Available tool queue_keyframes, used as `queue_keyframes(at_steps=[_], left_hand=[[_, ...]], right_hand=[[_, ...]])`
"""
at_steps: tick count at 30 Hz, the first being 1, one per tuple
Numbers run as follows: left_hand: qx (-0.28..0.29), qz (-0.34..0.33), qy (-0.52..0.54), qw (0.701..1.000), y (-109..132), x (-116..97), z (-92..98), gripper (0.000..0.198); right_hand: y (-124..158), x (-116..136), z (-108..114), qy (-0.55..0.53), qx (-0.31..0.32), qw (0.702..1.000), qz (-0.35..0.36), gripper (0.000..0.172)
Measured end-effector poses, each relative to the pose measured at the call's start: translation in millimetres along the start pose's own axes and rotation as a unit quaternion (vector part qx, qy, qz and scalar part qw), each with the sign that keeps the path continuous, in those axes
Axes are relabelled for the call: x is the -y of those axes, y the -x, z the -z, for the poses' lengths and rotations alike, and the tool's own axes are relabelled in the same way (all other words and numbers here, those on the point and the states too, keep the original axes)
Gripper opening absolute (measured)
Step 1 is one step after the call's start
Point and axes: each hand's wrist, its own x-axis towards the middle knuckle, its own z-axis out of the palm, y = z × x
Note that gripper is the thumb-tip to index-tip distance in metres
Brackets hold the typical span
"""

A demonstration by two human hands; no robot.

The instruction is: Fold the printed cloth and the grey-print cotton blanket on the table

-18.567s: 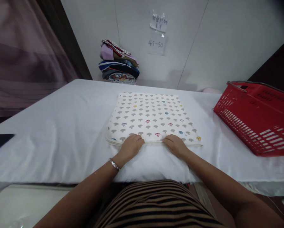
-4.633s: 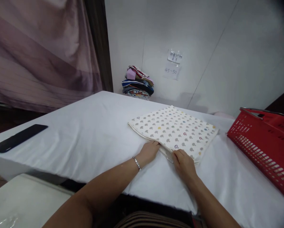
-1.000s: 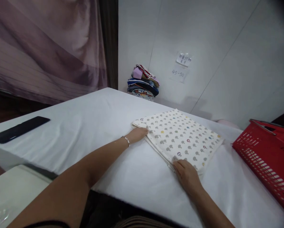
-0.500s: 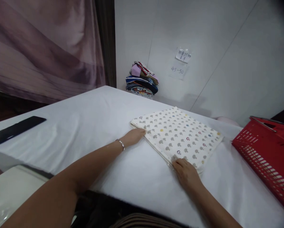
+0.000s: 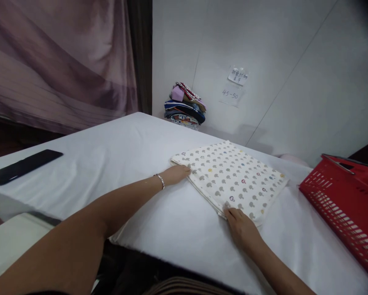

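Observation:
A folded white cloth (image 5: 233,176) printed with grey, red, yellow and blue mushroom-like shapes lies flat on the white-covered table (image 5: 116,143). My left hand (image 5: 178,174), with a silver bracelet at the wrist, is closed on the cloth's near edge toward its left corner. Further right along that same edge, my right hand (image 5: 241,227) grips the cloth near its front corner, fingers on top and thumb hidden below. The cloth's layers show along the edge between both hands.
A red plastic basket (image 5: 346,205) stands on the right. At the table's left lies a dark, glossy flat object (image 5: 26,166). Behind the far edge is a pile of folded clothes (image 5: 185,106) by the wall, under paper signs (image 5: 237,76). A pinkish curtain (image 5: 60,61) hangs at left.
Almost nothing differs. The view has shifted slightly, and both hands keep their places on the cloth's near edge.

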Motion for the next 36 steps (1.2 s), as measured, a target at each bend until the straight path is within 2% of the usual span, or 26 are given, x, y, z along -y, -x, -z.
queue_keyframes(at_steps=[3, 7, 10, 13, 19, 23, 26, 28, 33, 36], left_hand=[[-0.007, 0.003, -0.016, 1.000, -3, 0, 4.0, 0.029], [-0.067, 0.015, -0.028, 0.997, 2, -1, 10.7, 0.026], [-0.101, -0.002, -0.013, 0.995, 12, -5, 11.0, 0.025], [-0.114, 0.001, -0.017, 0.993, 23, -10, 7.1, 0.025], [-0.095, 0.016, -0.041, 0.994, 32, -15, 1.2, 0.022], [-0.101, 0.028, -0.046, 0.993, 27, -15, 5.7, 0.022], [-0.089, 0.056, -0.042, 0.994, 22, -17, 10.2, 0.023], [-0.068, 0.075, -0.016, 0.995, 20, -20, 11.5, 0.026], [-0.034, 0.149, 0.114, 0.982, 18, -24, 11.2, 0.033], [-0.012, 0.180, 0.148, 0.973, 15, -21, 15.0, 0.032]], right_hand=[[-2, -6, 12, -0.035, -0.006, 0.999, -0.016, 0.042], [2, -10, 35, -0.068, -0.032, 0.996, -0.037, 0.041], [11, -2, 42, -0.101, 0.006, 0.995, -0.019, 0.038], [19, 7, 37, -0.120, 0.029, 0.992, -0.022, 0.043], [23, 12, 20, -0.117, 0.025, 0.993, -0.012, 0.046], [22, 6, 23, -0.155, -0.004, 0.988, -0.005, 0.045], [21, 0, 29, -0.171, -0.018, 0.984, -0.039, 0.043], [20, -2, 32, -0.182, 0.000, 0.982, -0.060, 0.041], [12, 2, 41, -0.246, 0.101, 0.961, -0.083, 0.040], [7, 3, 49, -0.267, 0.126, 0.950, -0.098, 0.039]])
